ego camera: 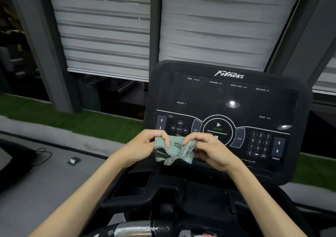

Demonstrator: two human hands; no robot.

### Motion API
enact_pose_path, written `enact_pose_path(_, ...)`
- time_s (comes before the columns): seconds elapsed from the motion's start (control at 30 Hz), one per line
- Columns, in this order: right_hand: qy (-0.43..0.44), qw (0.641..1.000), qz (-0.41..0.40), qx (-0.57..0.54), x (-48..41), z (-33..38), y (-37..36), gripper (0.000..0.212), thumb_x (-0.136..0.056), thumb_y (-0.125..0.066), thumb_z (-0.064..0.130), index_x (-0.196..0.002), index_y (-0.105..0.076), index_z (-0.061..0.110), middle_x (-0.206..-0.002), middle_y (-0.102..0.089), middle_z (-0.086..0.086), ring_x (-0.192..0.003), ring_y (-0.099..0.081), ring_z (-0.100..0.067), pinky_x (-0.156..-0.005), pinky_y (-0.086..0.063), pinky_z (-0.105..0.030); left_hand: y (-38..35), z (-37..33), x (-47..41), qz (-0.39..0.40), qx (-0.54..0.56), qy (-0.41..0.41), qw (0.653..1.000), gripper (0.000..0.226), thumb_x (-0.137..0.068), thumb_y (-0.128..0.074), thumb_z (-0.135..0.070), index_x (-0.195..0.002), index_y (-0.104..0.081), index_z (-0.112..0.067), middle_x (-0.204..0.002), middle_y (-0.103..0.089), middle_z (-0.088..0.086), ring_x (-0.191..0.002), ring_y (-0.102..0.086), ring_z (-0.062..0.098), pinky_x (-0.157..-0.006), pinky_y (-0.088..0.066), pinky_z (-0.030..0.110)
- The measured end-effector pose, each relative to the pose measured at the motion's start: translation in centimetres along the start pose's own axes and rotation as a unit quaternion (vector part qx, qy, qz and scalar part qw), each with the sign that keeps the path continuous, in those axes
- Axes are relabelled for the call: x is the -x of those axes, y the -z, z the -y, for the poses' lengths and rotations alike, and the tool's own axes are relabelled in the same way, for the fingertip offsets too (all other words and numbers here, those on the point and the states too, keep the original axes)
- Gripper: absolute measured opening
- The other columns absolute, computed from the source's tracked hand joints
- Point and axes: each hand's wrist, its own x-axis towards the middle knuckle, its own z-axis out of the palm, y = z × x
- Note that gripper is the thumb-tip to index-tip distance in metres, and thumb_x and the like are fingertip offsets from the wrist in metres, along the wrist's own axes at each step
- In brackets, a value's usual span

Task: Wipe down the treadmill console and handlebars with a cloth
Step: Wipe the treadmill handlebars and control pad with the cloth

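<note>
Both hands bunch the cloth in front of the console's lower edge.

Head view: the green cloth (174,149) hangs crumpled between the left hand (145,144) at its 9 o'clock and the right hand (211,148) at its 3 o'clock, each pinching an upper corner with curled fingers. The console (227,98) rises at 12 o'clock just behind, its long axis left-right; both hands look about equally near.

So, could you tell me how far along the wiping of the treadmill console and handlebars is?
Nothing visibly looks wiped yet. In hand: the left hand and right hand both pinch the bunched green cloth in front of the console, just below its START button, seemingly readying it. Left: the console face and the handlebar at the bottom edge.
</note>
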Motion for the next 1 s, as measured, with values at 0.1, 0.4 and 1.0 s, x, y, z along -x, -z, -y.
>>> enact_pose_path(0.1,-0.012,1.0,0.02,0.008,-0.2,0.2,-0.1,0.032,-0.087,-0.035,0.002,-0.089,-0.067,-0.001,-0.089,-0.068,-0.006,-0.082,-0.063,-0.013,-0.074,-0.051,-0.026,-0.1,-0.3,0.0,-0.012,0.058,0.03,0.998,0.04,-0.095,-0.043,0.003,-0.074,-0.071,-0.018,-0.098,-0.073,0.012,-0.089,-0.066,0.019,-0.079,-0.051,0.025)
enact_pose_path(0.4,0.017,0.978,-0.02,0.206,-1.2,-0.2,-0.2,0.013,-0.087,-0.071,0.019,-0.083,-0.059,0.016,-0.081,-0.058,0.011,-0.072,-0.052,-0.006,-0.064,-0.044,-0.022,-0.2,1.1,-0.9,-0.034,-0.037,-0.007,0.999,0.027,-0.071,-0.077,-0.047,-0.084,-0.076,-0.023,-0.092,-0.075,0.0,-0.089,-0.066,0.013,-0.091,-0.05,0.039)
enact_pose_path(1.0,-0.013,0.986,-0.09,0.138,-3.8,-4.9,-3.9,0.022,-0.086,-0.07,0.008,-0.106,-0.061,0.014,-0.101,-0.071,-0.008,-0.089,-0.069,-0.019,-0.086,-0.056,-0.035,1.0,5.3,0.5,-0.117,-0.044,0.002,0.992,0.022,-0.093,-0.065,-0.009,-0.113,-0.065,-0.018,-0.105,-0.071,-0.002,-0.095,-0.067,0.009,-0.085,-0.053,0.027)
